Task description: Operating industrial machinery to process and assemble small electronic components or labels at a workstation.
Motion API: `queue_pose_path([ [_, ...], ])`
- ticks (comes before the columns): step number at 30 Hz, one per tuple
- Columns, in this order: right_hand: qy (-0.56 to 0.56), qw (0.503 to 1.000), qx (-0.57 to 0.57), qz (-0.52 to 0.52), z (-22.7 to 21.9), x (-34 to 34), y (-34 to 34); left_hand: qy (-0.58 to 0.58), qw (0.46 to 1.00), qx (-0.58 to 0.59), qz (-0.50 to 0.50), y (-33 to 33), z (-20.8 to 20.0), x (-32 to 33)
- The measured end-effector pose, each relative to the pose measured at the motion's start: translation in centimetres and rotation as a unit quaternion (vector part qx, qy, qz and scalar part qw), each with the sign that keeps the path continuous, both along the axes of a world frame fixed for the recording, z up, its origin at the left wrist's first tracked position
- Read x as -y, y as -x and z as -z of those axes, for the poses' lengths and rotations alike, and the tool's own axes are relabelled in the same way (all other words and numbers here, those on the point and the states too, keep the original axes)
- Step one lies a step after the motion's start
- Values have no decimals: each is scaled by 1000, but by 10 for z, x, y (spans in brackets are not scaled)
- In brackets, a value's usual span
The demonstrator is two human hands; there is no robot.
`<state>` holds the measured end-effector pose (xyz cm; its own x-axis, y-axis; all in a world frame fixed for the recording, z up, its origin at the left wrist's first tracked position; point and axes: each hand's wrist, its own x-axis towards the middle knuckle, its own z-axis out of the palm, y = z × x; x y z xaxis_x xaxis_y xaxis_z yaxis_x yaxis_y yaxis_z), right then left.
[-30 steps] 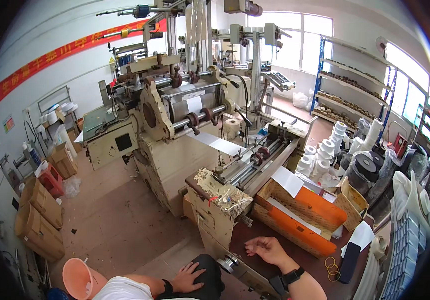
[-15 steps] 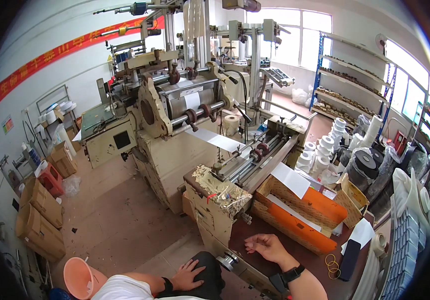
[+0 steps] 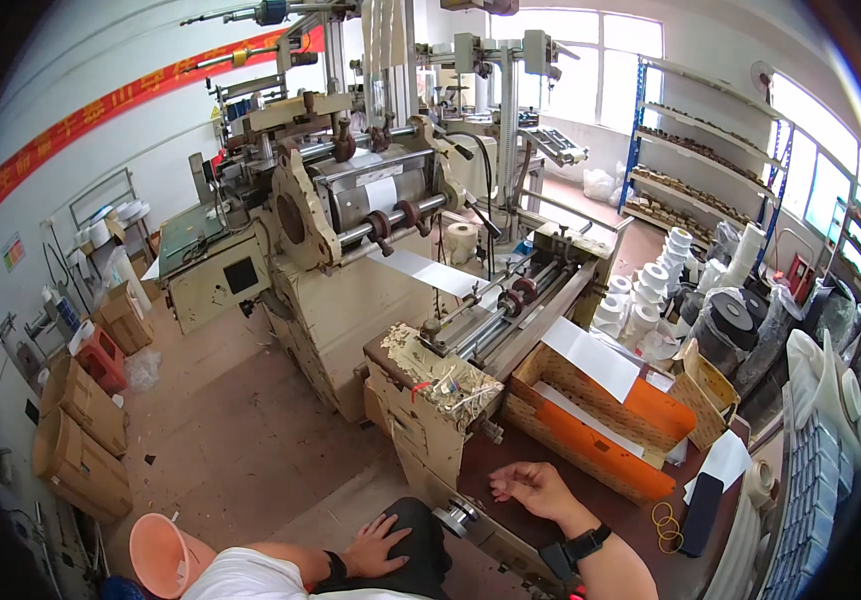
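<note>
My left hand [image 3: 378, 549] lies on my dark-trousered thigh, its fingers spread. Over the brown tabletop [image 3: 511, 452] hovers my right hand [image 3: 536, 487], fingers loosely curled and nothing visible in them; a dark watch is on that wrist. Just left of it is a round metal knob [image 3: 457, 515] on the machine's edge. Ahead stands a large cream printing machine [image 3: 321, 310]. A white paper strip [image 3: 426, 271] runs from its roller to the metal rods [image 3: 491, 325]. Past these, a white sheet [image 3: 591, 358] slopes over a long cardboard box with orange flaps [image 3: 601, 445].
A black phone [image 3: 701, 514], yellow rubber bands [image 3: 667, 528] and a white sheet [image 3: 719, 465] lie at the table's right. White rolls [image 3: 644, 300] are stacked beyond. Cartons [image 3: 86, 440] and a pink bin [image 3: 158, 560] stand left. Shelving [image 3: 701, 165] is at the back right.
The white sheet over the box reaches slightly farther right and down. My hands keep their places; the view has shifted a little.
</note>
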<state>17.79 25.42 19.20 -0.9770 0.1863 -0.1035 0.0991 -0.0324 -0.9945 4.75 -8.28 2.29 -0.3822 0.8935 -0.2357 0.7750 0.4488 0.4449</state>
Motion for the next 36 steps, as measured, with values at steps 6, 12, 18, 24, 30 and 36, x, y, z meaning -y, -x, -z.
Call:
queue_pose_path([
  [6,4,1000,-9,4,2,-2,1,-8,1000,1,-3,3,3,-1],
  [12,-14,1000,1,3,-1,0,1,-11,1000,5,-6,1,5,1],
  [18,-11,1000,-9,0,0,0,-1,-10,1000,3,-6,0,3,2],
  [24,-2,1000,-13,3,1,-1,-1,-9,1000,10,-7,1,-1,0],
  [30,-4,1000,-4,-2,2,-1,0,-6,1000,14,-6,2,-1,-1],
  [36,4,1000,-9,-2,1,-1,0,-9,1000,14,-6,1,0,0],
])
